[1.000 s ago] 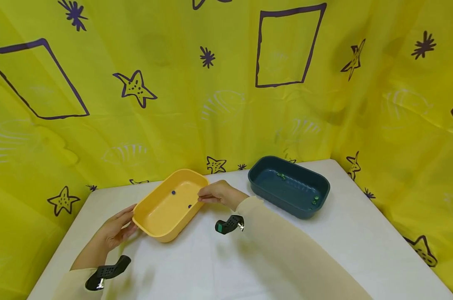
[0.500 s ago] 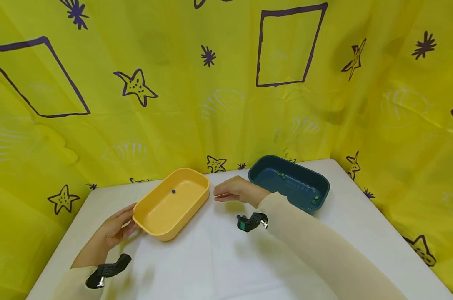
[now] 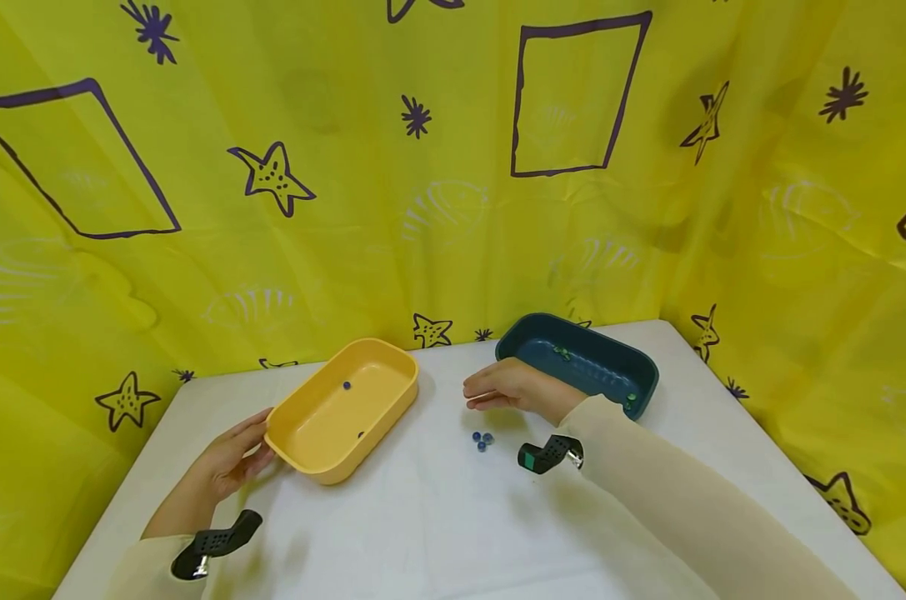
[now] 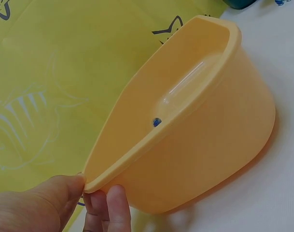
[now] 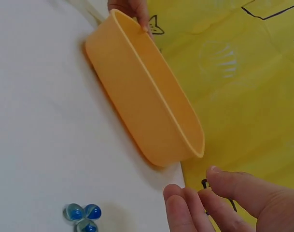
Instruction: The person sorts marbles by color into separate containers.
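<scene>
The yellow-orange plastic tub [image 3: 332, 458] stands at the left of the table, with blue marbles [image 3: 347, 386] inside. My left hand [image 3: 231, 458] pinches its near left corner; in the left wrist view the thumb is at the rim [image 4: 137, 150] and the fingers lie against the outer wall. My right hand [image 3: 516, 387] is off the tub, fingers loosely extended, and nothing shows between thumb and fingers in the right wrist view. Just in front of that hand, three clear-and-blue marbles [image 3: 482, 447] sit close together on the white tabletop [image 3: 392, 533].
A dark teal tub [image 3: 640, 371] holding several green marbles [image 3: 630, 400] stands at the back right, partly covered by the right forearm. A yellow patterned curtain [image 3: 347, 275] hangs behind the table and along its sides. Black wrist mounts [image 3: 550, 454] sit on both sleeves.
My right hand has let go of the yellow tub's right side and moved right toward the teal tub, uncovering the three marbles. One marble in the yellow tub has rolled. The left hand stays put.
</scene>
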`<action>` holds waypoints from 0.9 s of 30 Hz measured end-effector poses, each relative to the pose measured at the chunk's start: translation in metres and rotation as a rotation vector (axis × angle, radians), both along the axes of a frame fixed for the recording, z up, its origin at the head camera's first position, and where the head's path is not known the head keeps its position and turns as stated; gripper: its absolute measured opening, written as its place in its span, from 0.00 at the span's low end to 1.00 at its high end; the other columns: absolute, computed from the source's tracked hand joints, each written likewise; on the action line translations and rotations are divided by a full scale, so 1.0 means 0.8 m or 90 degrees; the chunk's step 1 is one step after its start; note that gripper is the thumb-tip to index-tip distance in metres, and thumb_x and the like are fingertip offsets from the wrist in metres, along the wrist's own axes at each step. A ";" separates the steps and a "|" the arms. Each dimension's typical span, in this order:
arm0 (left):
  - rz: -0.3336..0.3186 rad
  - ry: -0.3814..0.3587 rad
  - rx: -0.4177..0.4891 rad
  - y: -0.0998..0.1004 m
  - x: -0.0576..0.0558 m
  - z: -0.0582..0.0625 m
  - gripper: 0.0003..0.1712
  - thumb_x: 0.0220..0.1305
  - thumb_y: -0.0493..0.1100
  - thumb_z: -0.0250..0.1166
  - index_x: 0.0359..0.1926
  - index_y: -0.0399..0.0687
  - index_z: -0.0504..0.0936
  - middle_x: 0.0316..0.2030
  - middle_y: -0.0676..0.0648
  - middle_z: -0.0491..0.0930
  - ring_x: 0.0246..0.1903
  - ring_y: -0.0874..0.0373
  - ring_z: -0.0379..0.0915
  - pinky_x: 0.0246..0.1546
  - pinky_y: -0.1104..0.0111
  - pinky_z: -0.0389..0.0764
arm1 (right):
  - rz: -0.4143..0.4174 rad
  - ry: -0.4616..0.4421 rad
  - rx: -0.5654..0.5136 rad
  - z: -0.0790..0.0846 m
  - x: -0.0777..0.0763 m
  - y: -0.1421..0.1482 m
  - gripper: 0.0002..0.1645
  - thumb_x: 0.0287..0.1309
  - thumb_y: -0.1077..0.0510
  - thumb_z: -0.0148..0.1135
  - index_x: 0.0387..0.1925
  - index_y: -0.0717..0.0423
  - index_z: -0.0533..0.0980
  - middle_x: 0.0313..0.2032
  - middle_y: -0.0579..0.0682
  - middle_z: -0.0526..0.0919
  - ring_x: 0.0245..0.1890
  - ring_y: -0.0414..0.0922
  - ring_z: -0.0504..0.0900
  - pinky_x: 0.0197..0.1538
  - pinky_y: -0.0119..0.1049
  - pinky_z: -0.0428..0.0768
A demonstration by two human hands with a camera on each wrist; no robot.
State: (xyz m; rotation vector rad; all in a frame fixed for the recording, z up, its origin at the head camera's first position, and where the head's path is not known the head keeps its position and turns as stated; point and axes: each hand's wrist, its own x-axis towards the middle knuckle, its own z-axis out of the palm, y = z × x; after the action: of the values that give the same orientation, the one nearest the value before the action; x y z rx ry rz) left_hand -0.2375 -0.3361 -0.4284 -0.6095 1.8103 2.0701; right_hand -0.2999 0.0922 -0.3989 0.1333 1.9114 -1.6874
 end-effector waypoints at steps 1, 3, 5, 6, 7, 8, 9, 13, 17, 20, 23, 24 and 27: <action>0.000 -0.001 -0.001 0.000 0.000 0.000 0.11 0.71 0.46 0.60 0.51 0.65 0.80 0.34 0.55 0.79 0.31 0.62 0.78 0.41 0.73 0.85 | 0.005 0.004 0.006 -0.002 0.002 0.003 0.25 0.62 0.66 0.63 0.59 0.73 0.73 0.52 0.66 0.82 0.33 0.43 0.86 0.43 0.32 0.86; 0.001 -0.002 -0.003 -0.001 -0.001 -0.001 0.09 0.71 0.46 0.60 0.48 0.67 0.81 0.34 0.56 0.79 0.31 0.62 0.78 0.41 0.74 0.85 | 0.009 0.006 0.019 -0.007 0.006 0.007 0.24 0.63 0.66 0.63 0.58 0.73 0.73 0.51 0.65 0.83 0.33 0.43 0.86 0.43 0.32 0.86; -0.002 0.000 -0.002 -0.001 0.000 -0.001 0.08 0.71 0.46 0.59 0.42 0.68 0.82 0.34 0.56 0.79 0.31 0.62 0.78 0.41 0.74 0.85 | 0.014 0.003 0.025 -0.011 0.010 0.012 0.24 0.63 0.65 0.63 0.58 0.72 0.74 0.51 0.65 0.83 0.33 0.42 0.86 0.43 0.32 0.86; -0.003 0.000 -0.001 -0.001 0.000 -0.001 0.08 0.71 0.46 0.60 0.45 0.67 0.81 0.34 0.55 0.79 0.31 0.62 0.78 0.41 0.74 0.85 | 0.013 0.000 0.027 -0.013 0.013 0.014 0.24 0.63 0.65 0.63 0.58 0.72 0.74 0.50 0.64 0.83 0.33 0.42 0.86 0.43 0.32 0.86; -0.004 0.000 0.000 -0.001 0.000 -0.001 0.08 0.71 0.46 0.59 0.44 0.67 0.81 0.34 0.55 0.79 0.31 0.62 0.78 0.41 0.74 0.85 | 0.013 -0.004 0.028 -0.015 0.014 0.016 0.24 0.63 0.65 0.63 0.58 0.71 0.74 0.50 0.64 0.84 0.33 0.42 0.86 0.43 0.32 0.86; -0.005 0.000 0.001 -0.001 0.000 -0.001 0.07 0.71 0.46 0.59 0.44 0.68 0.81 0.34 0.55 0.79 0.31 0.62 0.78 0.41 0.74 0.85 | 0.010 -0.005 0.027 -0.017 0.016 0.017 0.24 0.63 0.65 0.63 0.58 0.71 0.74 0.49 0.63 0.84 0.33 0.42 0.86 0.43 0.31 0.86; -0.006 0.001 0.002 -0.001 0.000 -0.001 0.08 0.71 0.46 0.59 0.45 0.67 0.81 0.34 0.55 0.78 0.31 0.62 0.78 0.41 0.74 0.85 | 0.009 -0.004 0.027 -0.019 0.018 0.019 0.24 0.63 0.65 0.63 0.58 0.71 0.74 0.48 0.63 0.84 0.32 0.42 0.86 0.42 0.31 0.86; -0.007 0.001 0.006 -0.002 0.000 -0.001 0.08 0.71 0.46 0.59 0.40 0.68 0.82 0.34 0.55 0.78 0.31 0.62 0.78 0.40 0.74 0.85 | 0.008 0.006 0.026 -0.025 0.024 0.024 0.23 0.62 0.66 0.63 0.57 0.72 0.74 0.45 0.62 0.86 0.32 0.42 0.86 0.41 0.31 0.86; -0.008 0.006 0.013 -0.002 -0.001 -0.002 0.09 0.71 0.46 0.60 0.37 0.69 0.82 0.34 0.55 0.78 0.30 0.62 0.78 0.40 0.73 0.85 | 0.010 0.012 0.025 -0.031 0.029 0.029 0.23 0.61 0.67 0.64 0.56 0.74 0.74 0.39 0.58 0.87 0.30 0.41 0.85 0.40 0.31 0.86; -0.007 0.006 0.010 -0.002 -0.001 -0.001 0.08 0.71 0.46 0.60 0.37 0.69 0.82 0.34 0.55 0.78 0.30 0.62 0.78 0.40 0.73 0.85 | 0.008 0.014 0.030 -0.035 0.032 0.031 0.22 0.61 0.67 0.64 0.55 0.74 0.75 0.36 0.55 0.87 0.28 0.41 0.84 0.39 0.31 0.86; -0.006 0.005 0.006 -0.001 -0.001 -0.001 0.08 0.71 0.46 0.60 0.38 0.68 0.82 0.34 0.55 0.78 0.30 0.62 0.78 0.40 0.73 0.85 | 0.011 0.018 0.037 -0.038 0.033 0.034 0.21 0.61 0.67 0.64 0.54 0.75 0.75 0.33 0.54 0.87 0.27 0.41 0.83 0.39 0.32 0.86; -0.006 0.005 0.005 -0.001 0.000 -0.001 0.07 0.71 0.46 0.60 0.39 0.68 0.82 0.34 0.55 0.78 0.30 0.62 0.78 0.40 0.73 0.85 | 0.010 0.016 0.040 -0.040 0.033 0.034 0.21 0.60 0.67 0.64 0.54 0.74 0.76 0.32 0.53 0.87 0.27 0.41 0.83 0.38 0.32 0.86; -0.006 0.004 0.006 -0.001 0.000 -0.001 0.07 0.71 0.46 0.60 0.41 0.68 0.82 0.34 0.55 0.79 0.31 0.61 0.78 0.41 0.73 0.85 | 0.012 0.016 0.055 -0.044 0.034 0.036 0.20 0.60 0.66 0.65 0.53 0.73 0.76 0.31 0.51 0.86 0.27 0.40 0.83 0.38 0.31 0.86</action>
State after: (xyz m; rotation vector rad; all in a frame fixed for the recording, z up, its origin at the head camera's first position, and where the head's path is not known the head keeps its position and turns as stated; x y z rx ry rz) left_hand -0.2376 -0.3370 -0.4290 -0.5916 1.8020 2.0756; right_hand -0.2727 0.1207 -0.4345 0.1277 1.9988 -1.6023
